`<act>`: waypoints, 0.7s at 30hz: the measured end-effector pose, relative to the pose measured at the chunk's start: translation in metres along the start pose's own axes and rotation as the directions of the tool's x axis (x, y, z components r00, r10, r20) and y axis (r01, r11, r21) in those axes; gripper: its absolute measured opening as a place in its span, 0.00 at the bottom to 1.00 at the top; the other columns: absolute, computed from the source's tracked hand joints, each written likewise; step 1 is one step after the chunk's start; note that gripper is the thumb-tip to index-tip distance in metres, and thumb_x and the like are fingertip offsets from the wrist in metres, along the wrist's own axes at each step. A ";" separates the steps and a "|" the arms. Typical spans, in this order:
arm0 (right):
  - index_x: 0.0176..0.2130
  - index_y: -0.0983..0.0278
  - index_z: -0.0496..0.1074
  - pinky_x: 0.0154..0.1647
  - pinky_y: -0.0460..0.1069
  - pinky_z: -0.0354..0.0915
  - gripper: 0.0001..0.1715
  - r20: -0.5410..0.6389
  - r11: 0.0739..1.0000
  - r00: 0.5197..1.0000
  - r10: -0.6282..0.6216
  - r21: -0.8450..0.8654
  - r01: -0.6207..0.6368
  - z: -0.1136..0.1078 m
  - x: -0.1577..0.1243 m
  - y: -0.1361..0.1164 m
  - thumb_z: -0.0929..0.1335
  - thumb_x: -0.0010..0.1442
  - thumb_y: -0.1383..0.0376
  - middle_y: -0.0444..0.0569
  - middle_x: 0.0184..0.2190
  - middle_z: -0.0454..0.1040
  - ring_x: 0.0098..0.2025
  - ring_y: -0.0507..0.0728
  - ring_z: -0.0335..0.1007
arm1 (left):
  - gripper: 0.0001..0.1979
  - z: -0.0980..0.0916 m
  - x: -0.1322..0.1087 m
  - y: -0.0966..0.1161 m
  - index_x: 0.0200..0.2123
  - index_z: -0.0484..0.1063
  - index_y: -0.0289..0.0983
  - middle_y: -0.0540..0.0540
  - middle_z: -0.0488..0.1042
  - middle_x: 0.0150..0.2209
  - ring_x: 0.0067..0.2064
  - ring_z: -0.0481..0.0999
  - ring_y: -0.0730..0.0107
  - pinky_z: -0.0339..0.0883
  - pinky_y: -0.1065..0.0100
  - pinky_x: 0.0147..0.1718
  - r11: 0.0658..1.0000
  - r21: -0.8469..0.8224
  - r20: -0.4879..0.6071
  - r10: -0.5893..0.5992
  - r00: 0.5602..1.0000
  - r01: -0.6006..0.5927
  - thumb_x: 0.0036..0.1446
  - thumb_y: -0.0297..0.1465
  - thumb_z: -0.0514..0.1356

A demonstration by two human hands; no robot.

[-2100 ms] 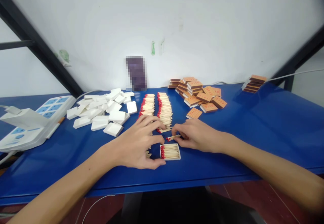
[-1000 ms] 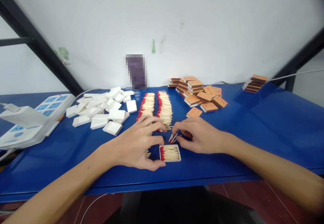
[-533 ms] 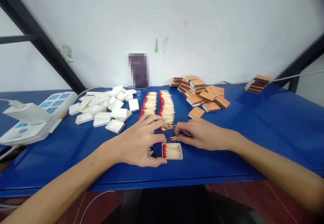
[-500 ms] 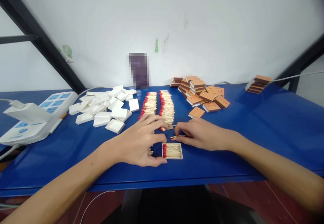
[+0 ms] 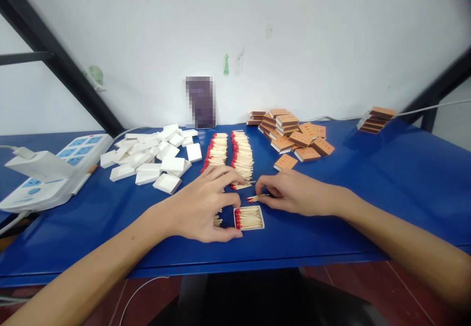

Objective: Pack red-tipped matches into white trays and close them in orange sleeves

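A small white tray of red-tipped matches (image 5: pixel 248 218) lies near the front edge of the blue table (image 5: pixel 368 193). My left hand (image 5: pixel 200 206) rests beside it, fingers curved, thumb against the tray's left side, fingertips on the near end of a matchstick row (image 5: pixel 215 151). My right hand (image 5: pixel 290 192) pinches a few loose matches (image 5: pixel 255 198) just behind the tray. A second matchstick row (image 5: pixel 242 154) runs back from the hands.
A heap of empty white trays (image 5: pixel 150 159) lies at left. Orange matchbox sleeves (image 5: pixel 294 137) are piled at right, with a small stack (image 5: pixel 377 119) farther right. A white power strip (image 5: pixel 47 174) sits at the far left. A blurred dark object (image 5: pixel 200 101) leans on the wall.
My right hand lifted the pinched matches, tips down, then lowered them flat behind the tray. My left hand has stayed by the tray.
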State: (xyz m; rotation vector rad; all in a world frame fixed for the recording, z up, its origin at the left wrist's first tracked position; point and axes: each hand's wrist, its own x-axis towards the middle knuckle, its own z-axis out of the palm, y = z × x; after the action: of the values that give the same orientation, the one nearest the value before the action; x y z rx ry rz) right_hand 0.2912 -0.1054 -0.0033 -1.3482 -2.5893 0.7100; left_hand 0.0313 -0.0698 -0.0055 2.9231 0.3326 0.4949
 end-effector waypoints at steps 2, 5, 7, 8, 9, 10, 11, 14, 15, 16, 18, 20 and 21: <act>0.40 0.63 0.71 0.25 0.45 0.51 0.06 0.008 1.000 1.000 0.013 0.020 -0.013 0.000 0.000 0.000 0.66 0.66 0.63 0.39 0.22 0.67 0.22 0.49 0.58 | 0.16 0.000 0.000 0.000 0.36 0.76 0.37 0.37 0.69 0.55 0.57 0.66 0.49 0.64 0.50 0.56 1.000 0.001 -0.002 0.003 1.000 -0.003 0.54 0.45 0.67; 0.38 0.63 0.71 0.25 0.45 0.51 0.03 -0.006 1.000 1.000 0.020 0.010 -0.020 0.000 -0.001 0.001 0.67 0.64 0.66 0.38 0.21 0.65 0.21 0.49 0.57 | 0.16 0.000 0.000 0.000 0.36 0.76 0.37 0.37 0.68 0.56 0.58 0.66 0.49 0.64 0.50 0.56 1.000 0.001 0.007 0.000 1.000 0.000 0.55 0.45 0.67; 0.38 0.63 0.71 0.25 0.45 0.50 0.02 -0.018 1.000 1.000 0.014 -0.014 -0.014 0.000 0.000 0.001 0.67 0.63 0.66 0.38 0.21 0.65 0.21 0.49 0.57 | 0.16 0.000 0.000 0.000 0.36 0.77 0.37 0.37 0.68 0.57 0.59 0.65 0.49 0.63 0.49 0.57 1.000 -0.001 0.012 -0.002 1.000 0.002 0.55 0.45 0.67; 0.38 0.63 0.70 0.25 0.45 0.50 0.03 -0.028 1.000 1.000 0.007 -0.026 -0.008 0.000 0.000 0.002 0.67 0.63 0.66 0.38 0.21 0.64 0.22 0.49 0.57 | 0.16 0.000 0.000 0.000 0.36 0.77 0.37 0.37 0.68 0.57 0.59 0.65 0.49 0.63 0.49 0.57 1.000 -0.002 0.014 -0.002 1.000 0.002 0.55 0.45 0.67; 0.38 0.63 0.70 0.25 0.46 0.50 0.03 -0.043 0.999 0.999 -0.001 -0.038 0.000 0.000 0.000 0.002 0.67 0.64 0.65 0.38 0.21 0.64 0.22 0.49 0.57 | 0.16 0.000 0.000 0.000 0.36 0.77 0.37 0.37 0.68 0.57 0.59 0.65 0.49 0.63 0.49 0.57 1.000 -0.003 0.014 -0.002 1.000 0.002 0.55 0.45 0.67; 0.39 0.63 0.69 0.25 0.46 0.49 0.03 -0.059 0.999 0.998 -0.010 -0.050 0.007 -0.001 -0.001 0.002 0.67 0.64 0.65 0.38 0.21 0.64 0.22 0.50 0.57 | 0.17 0.000 0.000 -0.001 0.36 0.77 0.37 0.37 0.68 0.57 0.58 0.66 0.48 0.63 0.48 0.57 1.000 -0.003 0.014 -0.003 1.000 0.003 0.55 0.45 0.67; 0.39 0.63 0.69 0.25 0.46 0.49 0.04 -0.076 0.998 0.997 -0.019 -0.062 0.014 -0.001 -0.001 0.002 0.67 0.64 0.64 0.38 0.21 0.64 0.22 0.50 0.57 | 0.17 0.000 0.000 -0.001 0.36 0.77 0.37 0.37 0.68 0.56 0.58 0.66 0.48 0.63 0.48 0.57 1.000 -0.002 0.012 -0.004 1.000 0.004 0.55 0.45 0.67; 0.42 0.63 0.69 0.26 0.46 0.49 0.07 -0.091 0.994 0.994 -0.053 -0.100 0.044 -0.001 -0.002 0.000 0.67 0.63 0.62 0.38 0.21 0.65 0.23 0.50 0.59 | 0.16 0.000 0.000 -0.001 0.36 0.77 0.37 0.37 0.68 0.56 0.58 0.66 0.48 0.63 0.48 0.57 1.000 -0.001 0.011 -0.006 1.000 0.006 0.54 0.45 0.67; 0.43 0.62 0.70 0.26 0.46 0.50 0.08 -0.084 0.992 0.994 -0.064 -0.110 0.055 -0.001 -0.002 0.000 0.67 0.63 0.62 0.38 0.21 0.65 0.23 0.51 0.59 | 0.16 0.000 0.000 0.000 0.36 0.77 0.37 0.37 0.68 0.56 0.58 0.66 0.49 0.63 0.49 0.57 1.000 -0.001 0.013 -0.006 1.000 0.006 0.55 0.45 0.67; 0.44 0.62 0.70 0.26 0.46 0.50 0.09 -0.076 0.991 0.994 -0.075 -0.116 0.066 -0.001 -0.002 0.000 0.67 0.63 0.63 0.38 0.21 0.65 0.23 0.51 0.60 | 0.16 0.000 0.000 0.000 0.36 0.77 0.37 0.37 0.68 0.56 0.58 0.66 0.49 0.63 0.49 0.57 1.000 -0.002 0.013 -0.006 1.000 0.006 0.55 0.45 0.67; 0.45 0.62 0.72 0.27 0.46 0.50 0.09 -0.061 0.990 0.994 -0.087 -0.114 0.080 0.000 -0.001 0.000 0.67 0.63 0.65 0.38 0.21 0.66 0.22 0.50 0.60 | 0.16 0.000 0.000 0.000 0.36 0.77 0.38 0.37 0.69 0.55 0.57 0.66 0.49 0.63 0.48 0.57 1.000 -0.005 0.008 -0.007 1.000 0.007 0.54 0.45 0.67; 0.42 0.63 0.72 0.27 0.46 0.51 0.07 -0.053 0.992 0.995 -0.087 -0.097 0.082 0.000 -0.001 0.001 0.66 0.63 0.66 0.39 0.22 0.67 0.23 0.50 0.60 | 0.16 0.000 0.000 -0.001 0.36 0.77 0.37 0.38 0.70 0.54 0.57 0.66 0.49 0.64 0.48 0.57 1.000 -0.008 -0.006 -0.006 1.000 0.006 0.54 0.45 0.67; 0.41 0.63 0.72 0.27 0.46 0.51 0.06 -0.048 0.993 0.995 -0.085 -0.088 0.080 0.001 0.000 0.001 0.66 0.63 0.66 0.39 0.22 0.68 0.23 0.50 0.60 | 0.16 0.000 0.000 -0.001 0.36 0.77 0.37 0.38 0.70 0.54 0.57 0.66 0.49 0.64 0.48 0.57 1.000 -0.010 -0.010 -0.005 1.000 0.005 0.54 0.45 0.68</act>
State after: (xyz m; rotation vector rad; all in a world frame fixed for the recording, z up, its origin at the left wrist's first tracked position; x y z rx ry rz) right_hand 0.2920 -0.1052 -0.0047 -1.2559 -2.6453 0.5490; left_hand 0.0313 -0.0691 -0.0057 2.9102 0.3375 0.5094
